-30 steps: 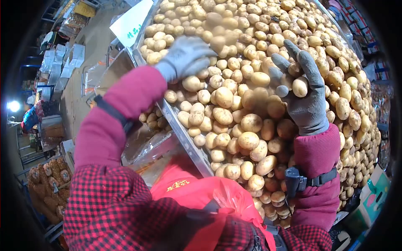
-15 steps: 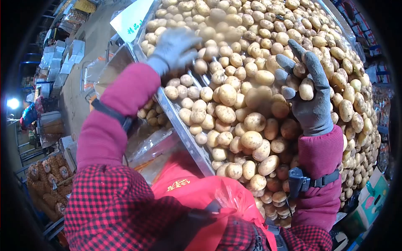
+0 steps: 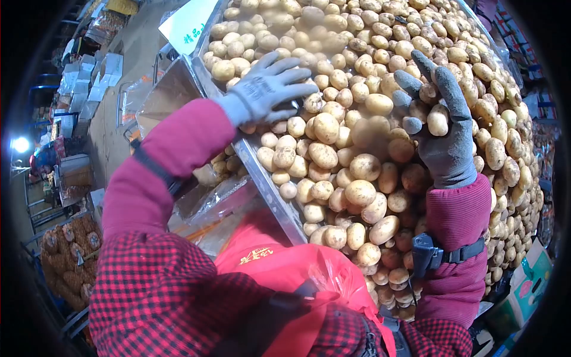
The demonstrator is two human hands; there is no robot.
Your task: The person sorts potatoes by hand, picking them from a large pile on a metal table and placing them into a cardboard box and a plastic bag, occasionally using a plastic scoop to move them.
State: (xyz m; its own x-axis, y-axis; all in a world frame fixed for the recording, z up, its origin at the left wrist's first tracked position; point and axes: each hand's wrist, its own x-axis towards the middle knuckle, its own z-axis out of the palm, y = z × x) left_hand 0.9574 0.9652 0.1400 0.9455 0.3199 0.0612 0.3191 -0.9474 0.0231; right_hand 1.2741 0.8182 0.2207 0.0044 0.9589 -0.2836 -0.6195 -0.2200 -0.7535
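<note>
A large heap of potatoes fills a metal-edged bin. My left hand, in a grey glove, lies palm down over potatoes near the bin's left side, its fingers spread. Whether it touches those beneath is hidden. On the right, my right hand, gloved in grey too, is turned palm up above the heap. It cradles a pale potato and at least one darker potato between thumb and curled fingers, with the index finger pointing up.
A metal rim runs along the heap's left edge. A white sign with green writing stands at the upper left. Potatoes lie in a plastic-lined container below the rim. Netted sacks and a green carton stand farther out.
My left hand has moved slightly right and down, its fingers now spread over the potatoes near the rim. My right hand keeps its hold, nearly still.
</note>
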